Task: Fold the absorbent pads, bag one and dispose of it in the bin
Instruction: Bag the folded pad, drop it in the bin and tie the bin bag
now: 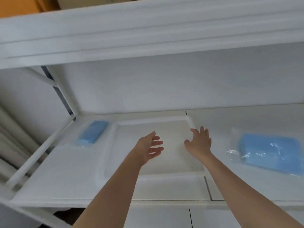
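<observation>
1. The white counter (65, 178) runs the width of the view under a white upper shelf (148, 30), with a white back wall behind it.
2. A shallow white tray (164, 122) sits in the middle of the counter; nothing visible lies in it.
3. A blue absorbent pad inside a clear plastic bag (271, 152) lies flat on the counter, well to the right of the tray. Its long axis runs left to right, slanting slightly towards the near right corner. It is likely light, soft and floppy, and the film looks slippery; pinching an edge of the bag together with the pad would probably hold better than pressing on the flat face.
4. A smaller folded blue pad (93, 133) lies just beside the tray's left rim, its long axis running from near-left to far-right, towards the back wall. It probably weighs little and will unfold if lifted by 1 layer, so I would grip across the whole thickness at a short end.
5. The left hand (149, 147) hovers above the tray, fingers spread and relaxed, grasping nothing.
6. The right hand (199, 142) hovers near the tray's far right corner, fingers straight and released, touching neither pad.
</observation>
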Motion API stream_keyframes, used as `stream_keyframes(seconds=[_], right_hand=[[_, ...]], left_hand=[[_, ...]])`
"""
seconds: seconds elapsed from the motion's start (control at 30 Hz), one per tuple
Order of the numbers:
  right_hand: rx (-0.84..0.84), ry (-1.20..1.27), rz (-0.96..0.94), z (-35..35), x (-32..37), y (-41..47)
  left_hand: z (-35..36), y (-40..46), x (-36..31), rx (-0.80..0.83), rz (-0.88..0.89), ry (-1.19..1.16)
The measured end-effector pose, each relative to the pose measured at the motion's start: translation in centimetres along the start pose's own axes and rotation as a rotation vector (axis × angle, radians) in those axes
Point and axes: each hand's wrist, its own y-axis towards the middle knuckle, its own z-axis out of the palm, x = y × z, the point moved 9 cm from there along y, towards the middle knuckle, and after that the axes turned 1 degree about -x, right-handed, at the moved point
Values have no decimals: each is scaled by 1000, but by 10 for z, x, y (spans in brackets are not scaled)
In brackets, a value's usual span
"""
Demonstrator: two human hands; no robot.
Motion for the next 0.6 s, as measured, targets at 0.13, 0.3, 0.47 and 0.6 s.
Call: stream_keyframes(seconds=[0.13,0.3,0.47,0.6], right_hand=[[44,21,-61,27,45,1],[118,63,-101,63,91,-1],[196,101,-153,110,141,-9],[297,109,-202,148,186,-24]], left_hand=[[-67,8,-5,-114,-2,-99],[-136,13,-12,-207,-15,-170],[-208,10,-17,-324,8,-242],[-261,-1,-19,-409,21,-291]])
